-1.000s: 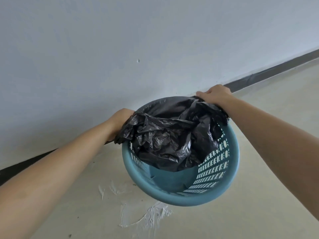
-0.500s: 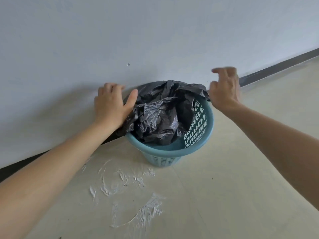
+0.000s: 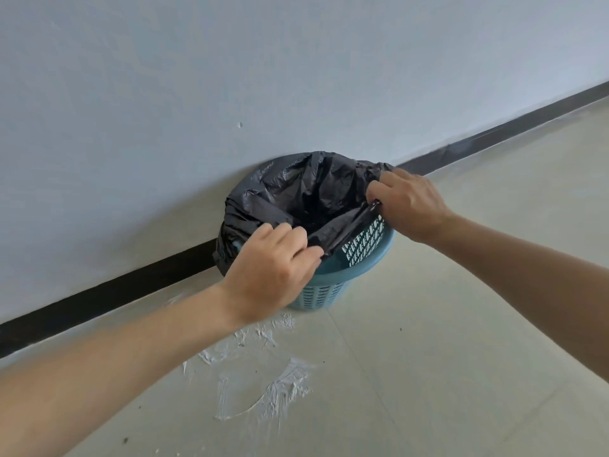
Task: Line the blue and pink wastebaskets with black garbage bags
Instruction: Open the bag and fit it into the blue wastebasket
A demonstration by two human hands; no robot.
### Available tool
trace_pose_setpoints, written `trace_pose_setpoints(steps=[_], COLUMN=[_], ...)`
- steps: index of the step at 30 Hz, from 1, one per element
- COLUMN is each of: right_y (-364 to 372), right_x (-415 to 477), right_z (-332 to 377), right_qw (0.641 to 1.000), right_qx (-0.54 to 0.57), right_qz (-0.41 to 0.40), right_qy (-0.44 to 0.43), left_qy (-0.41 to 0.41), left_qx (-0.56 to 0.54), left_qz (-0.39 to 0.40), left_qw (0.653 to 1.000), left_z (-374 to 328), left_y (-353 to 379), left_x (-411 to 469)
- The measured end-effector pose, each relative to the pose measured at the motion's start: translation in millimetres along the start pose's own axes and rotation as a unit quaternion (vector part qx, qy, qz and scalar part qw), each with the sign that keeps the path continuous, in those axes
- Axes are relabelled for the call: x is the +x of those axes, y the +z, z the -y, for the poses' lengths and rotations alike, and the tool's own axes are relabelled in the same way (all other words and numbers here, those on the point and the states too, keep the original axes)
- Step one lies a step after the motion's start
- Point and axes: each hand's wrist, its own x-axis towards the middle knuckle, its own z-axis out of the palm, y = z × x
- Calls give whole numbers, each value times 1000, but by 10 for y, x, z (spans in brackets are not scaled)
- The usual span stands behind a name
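Observation:
The blue wastebasket (image 3: 357,263) stands upright on the floor against the wall. A black garbage bag (image 3: 296,192) sits inside it, its mouth folded over the far and left rim, while the near rim is bare. My left hand (image 3: 273,268) pinches the bag's near edge at the basket's front left. My right hand (image 3: 408,202) grips the same edge at the right rim. The bag edge is stretched taut between both hands. No pink wastebasket is in view.
A pale wall (image 3: 230,77) with a black baseboard (image 3: 108,295) runs right behind the basket. White plaster smears (image 3: 263,374) mark the beige tiled floor in front of it.
The basket went from held up and tilted to standing on the floor. Both hands had let go, then came back and took hold of the bag's near edge.

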Motion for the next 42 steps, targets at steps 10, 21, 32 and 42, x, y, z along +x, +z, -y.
trace_pose_setpoints(steps=[10, 21, 32, 42], right_y=[-126, 49, -5, 162], right_x=[-526, -965, -333, -151], right_z=[-101, -220, 38, 225], right_qw=[991, 970, 926, 806], right_qx=[115, -1, 191, 355], right_qz=[-61, 32, -60, 37], right_qy=[-14, -242, 319, 473], left_qy=[118, 103, -346, -672], left_qx=[4, -44, -165, -418], left_qz=[57, 100, -21, -50], left_qw=[991, 989, 923, 609], left_z=[-121, -21, 133, 97], left_y=[152, 301, 193, 388], left_x=[-132, -503, -404, -211])
